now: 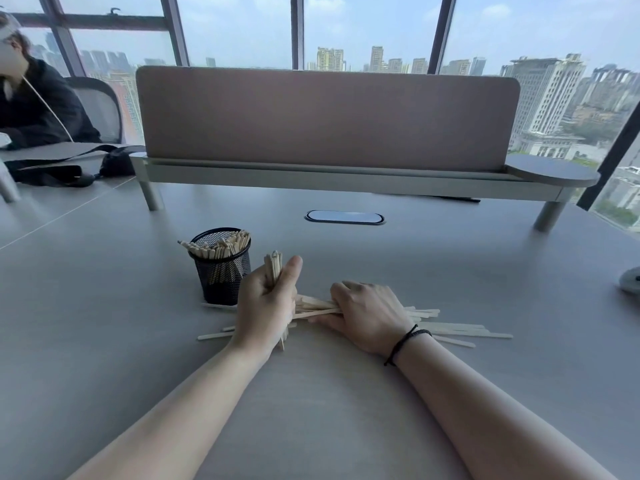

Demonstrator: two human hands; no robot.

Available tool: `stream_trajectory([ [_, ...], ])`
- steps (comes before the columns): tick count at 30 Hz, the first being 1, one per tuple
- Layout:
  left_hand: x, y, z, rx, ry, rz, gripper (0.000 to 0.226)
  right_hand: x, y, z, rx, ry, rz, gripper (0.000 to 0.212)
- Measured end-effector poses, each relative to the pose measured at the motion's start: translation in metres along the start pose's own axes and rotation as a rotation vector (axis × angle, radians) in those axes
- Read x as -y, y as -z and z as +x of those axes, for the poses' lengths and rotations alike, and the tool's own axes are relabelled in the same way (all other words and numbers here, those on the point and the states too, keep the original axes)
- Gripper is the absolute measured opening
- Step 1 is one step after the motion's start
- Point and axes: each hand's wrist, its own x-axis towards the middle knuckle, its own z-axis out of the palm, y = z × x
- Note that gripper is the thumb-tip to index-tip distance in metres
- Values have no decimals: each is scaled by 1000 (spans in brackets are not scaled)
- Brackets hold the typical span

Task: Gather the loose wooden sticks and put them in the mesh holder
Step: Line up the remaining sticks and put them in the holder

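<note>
A black mesh holder [221,271] stands on the grey table, filled with several wooden sticks leaning right. Just right of it, my left hand [265,303] grips an upright bundle of sticks [273,266], whose tips poke out above my fist and below my wrist. My right hand [367,315] lies palm down over a pile of loose sticks [450,329], fingers curled around a few of them at its left end. More loose sticks [216,335] lie flat under and left of my left wrist.
A pink desk divider on a raised shelf [329,116] spans the back of the table, with a cable port [344,216] in front of it. A person sits at the far left beside a black bag [69,166]. A white object [632,278] lies at the right edge.
</note>
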Motion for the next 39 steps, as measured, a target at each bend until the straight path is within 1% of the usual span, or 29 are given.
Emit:
stream_trajectory([
  [4, -5, 1, -1, -8, -25, -43, 61, -4, 0, 2, -40, -8, 0, 58],
  [8, -8, 4, 1, -57, -3, -86, 55, -4, -2, 4, -175, 12, -71, 53],
  [11, -11, 6, 3, -78, -12, -94, 52, -3, -4, 3, -226, 4, -78, 58],
  [13, -12, 7, 3, -81, -27, -95, 51, -5, -4, 3, -232, -1, -82, 62],
  [15, -11, 7, 3, -78, -34, -105, 51, -6, -2, 2, -184, -34, -82, 65],
  [17, -11, 7, 4, -77, -44, -102, 52, -7, -2, 2, -131, -66, -83, 62],
  [18, -10, 8, 4, -80, -48, -100, 53, -7, -1, 3, -107, -77, -99, 56],
  [21, -10, 9, 4, -82, -53, -96, 57, -4, 4, 5, -14, -108, -134, 25],
  [22, -10, 9, 4, -83, -56, -95, 57, -4, 6, 6, 5, -110, -129, 20],
  [24, -12, 9, 5, -100, -60, -105, 57, -3, 7, 6, 8, -101, -105, 27],
  [25, -14, 9, 5, -115, -62, -113, 56, -3, 7, 7, -22, -97, -110, 32],
  [26, -15, 9, 5, -134, -65, -120, 55, -3, 8, 8, -59, -96, -129, 33],
  [27, -16, 9, 5, -155, -67, -125, 54, -1, 10, 10, -82, -109, -138, 28],
  [29, -18, 9, 5, -191, -65, -134, 52, 2, 18, 16, -42, -168, -123, 13],
  [30, -19, 9, 6, -199, -59, -139, 53, 4, 23, 19, -18, -198, -116, 10],
  [31, -18, 10, 6, -198, -51, -135, 53, 4, 27, 22, -12, -211, -111, 11],
  [33, -12, 12, 7, -159, -45, -93, 53, 6, 33, 28, 18, -200, -118, 23],
  [35, -5, 15, 8, -103, -70, 25, 52, 8, 38, 31, 87, -165, -146, 33],
  [37, -1, 16, 9, -92, -82, 111, 44, 9, 41, 32, 143, -153, -154, 38],
  [39, 0, 16, 9, -92, -84, 112, 40, 9, 41, 31, 184, -156, -152, 39],
])
